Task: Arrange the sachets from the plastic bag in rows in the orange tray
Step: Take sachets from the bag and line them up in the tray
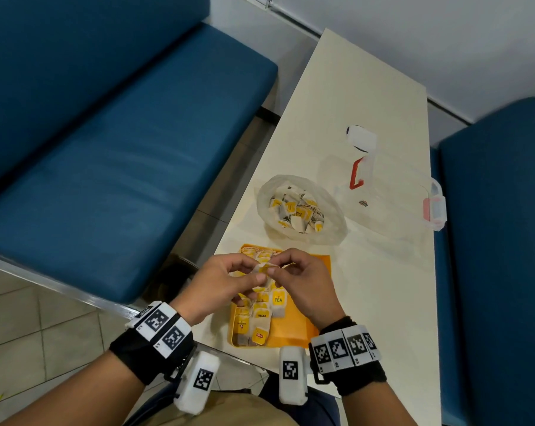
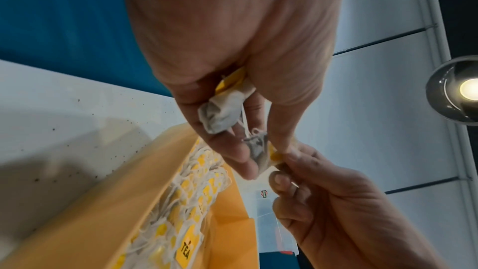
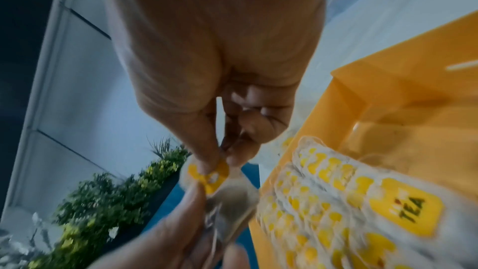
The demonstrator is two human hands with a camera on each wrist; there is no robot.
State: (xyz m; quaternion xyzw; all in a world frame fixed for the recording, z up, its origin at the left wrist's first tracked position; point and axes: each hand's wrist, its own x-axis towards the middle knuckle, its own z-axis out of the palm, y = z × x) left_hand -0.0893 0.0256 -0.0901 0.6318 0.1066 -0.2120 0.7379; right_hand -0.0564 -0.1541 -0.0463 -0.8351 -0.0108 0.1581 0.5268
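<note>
A cream desk (image 1: 367, 118) stands between two blue benches (image 1: 121, 155). On it, beyond the orange tray (image 1: 294, 329), sits the open plastic bag (image 1: 301, 207) of sachets, and right of that a clear plastic box (image 1: 392, 195) with red clasps. Both hands hover over the tray and hide its middle — the left hand (image 1: 218, 282) and right hand (image 1: 303, 279) each pinch the same sachet (image 1: 264, 269) by thumb and fingertips, a narrow grip; the left palm also holds a second, crumpled one (image 2: 225, 109). Sachets already lie in overlapping rows along the tray's left side; yellow tags read "TEA" (image 1: 278, 299) and "RELAX" (image 1: 261, 315)
</note>
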